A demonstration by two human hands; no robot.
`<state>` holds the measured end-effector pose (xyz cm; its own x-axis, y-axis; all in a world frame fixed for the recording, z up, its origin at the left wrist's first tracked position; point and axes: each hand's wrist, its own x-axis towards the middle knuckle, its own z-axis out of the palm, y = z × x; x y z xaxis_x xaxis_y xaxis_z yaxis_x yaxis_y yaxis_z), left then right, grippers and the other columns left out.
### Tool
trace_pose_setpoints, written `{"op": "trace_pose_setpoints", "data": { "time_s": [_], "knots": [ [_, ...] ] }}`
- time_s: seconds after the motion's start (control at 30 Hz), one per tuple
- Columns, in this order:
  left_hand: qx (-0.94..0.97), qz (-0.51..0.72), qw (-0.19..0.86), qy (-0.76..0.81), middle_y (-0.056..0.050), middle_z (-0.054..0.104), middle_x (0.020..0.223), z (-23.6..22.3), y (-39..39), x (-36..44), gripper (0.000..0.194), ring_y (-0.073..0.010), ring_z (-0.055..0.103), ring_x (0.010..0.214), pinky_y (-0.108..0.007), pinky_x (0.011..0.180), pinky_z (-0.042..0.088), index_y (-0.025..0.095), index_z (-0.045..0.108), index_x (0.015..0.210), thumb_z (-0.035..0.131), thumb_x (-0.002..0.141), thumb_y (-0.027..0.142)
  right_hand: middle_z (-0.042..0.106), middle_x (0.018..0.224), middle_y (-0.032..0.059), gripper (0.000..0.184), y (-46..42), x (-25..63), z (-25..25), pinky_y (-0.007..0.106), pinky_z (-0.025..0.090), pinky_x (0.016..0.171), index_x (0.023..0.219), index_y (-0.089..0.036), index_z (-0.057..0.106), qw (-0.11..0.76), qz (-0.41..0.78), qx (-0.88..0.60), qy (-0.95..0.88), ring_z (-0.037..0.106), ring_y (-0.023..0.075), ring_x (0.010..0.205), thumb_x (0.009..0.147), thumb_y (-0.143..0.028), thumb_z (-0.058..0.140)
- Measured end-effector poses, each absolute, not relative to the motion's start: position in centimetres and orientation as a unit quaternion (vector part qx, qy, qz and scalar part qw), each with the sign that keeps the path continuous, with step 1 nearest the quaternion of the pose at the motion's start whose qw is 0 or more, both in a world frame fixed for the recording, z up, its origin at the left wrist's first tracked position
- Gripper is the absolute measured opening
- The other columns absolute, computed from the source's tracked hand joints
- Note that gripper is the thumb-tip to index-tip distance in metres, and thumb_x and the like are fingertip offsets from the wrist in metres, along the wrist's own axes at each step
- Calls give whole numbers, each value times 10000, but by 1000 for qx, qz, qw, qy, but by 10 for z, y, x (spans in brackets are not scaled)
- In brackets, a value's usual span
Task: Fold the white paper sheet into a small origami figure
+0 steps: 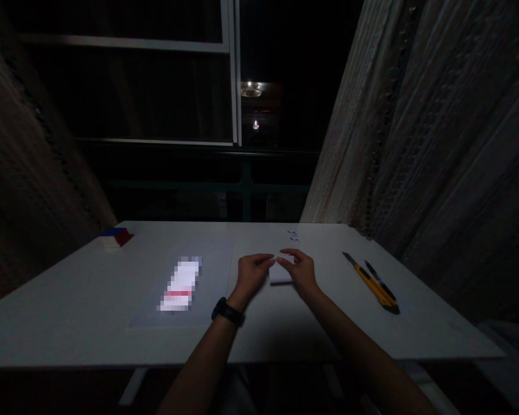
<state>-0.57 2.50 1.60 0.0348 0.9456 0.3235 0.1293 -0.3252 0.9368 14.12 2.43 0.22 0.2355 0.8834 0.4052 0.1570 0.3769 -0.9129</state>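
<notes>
**Over the table (90,340), your hands meet at a small pad (281,276)**

Curtains (441,115) hang on both sides of you, with the dark window (130,92) between them. The white table spreads below. Ahead of you, toward its left, lies a pale sheet (218,271), faint against the top, with a lit phone (184,285) on it, its face blurred out. Over on your right rests the yellow cutter (374,286), slanting toward you; neither hand touches it. By the far left corner sits a blue, white and red box (116,237).

Your left hand (251,274), with a dark watch (227,312) on its wrist, and your right hand (303,272) come together at the far part of the pad, thumbs and forefingers drawn in narrow. You can't tell from here whether they pinch its edge or something small. The pad lies between them, low over the table or on it. Handling looks under way; nothing shows a finished result, and how much is left can't be judged. A dark pen (378,278) lies just beside the cutter. Smallest are the dark bits (293,236) beyond your hands, too small to make out.
</notes>
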Motion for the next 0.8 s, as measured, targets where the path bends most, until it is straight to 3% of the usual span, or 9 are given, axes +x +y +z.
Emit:
{"op": "trace_pose_setpoints", "data": {
  "time_s": [0.2,0.57,0.8],
  "knots": [
    [614,529,376,449,-102,703,808,17,25,-7,230,-210,648,759,-319,739,489,151,716,805,683,636,304,572,479,-2,272,26,144,2,266,349,487,648,-177,692,616,303,-495,-532,473,137,489,543,-427,707],
    [607,529,381,455,-103,703,792,19,24,-7,225,-209,647,748,-309,719,486,154,717,794,691,620,293,677,666,45,252,24,145,4,299,420,591,695,-188,710,617,331,-473,-534,571,189,647,541,-387,721],
    [607,529,386,451,-100,700,745,22,24,-8,208,-202,642,705,-299,675,485,144,719,764,692,606,277,669,626,40,183,25,147,3,289,401,556,651,-185,706,605,346,-464,-546,540,160,567,547,-335,721]
  ]
}}
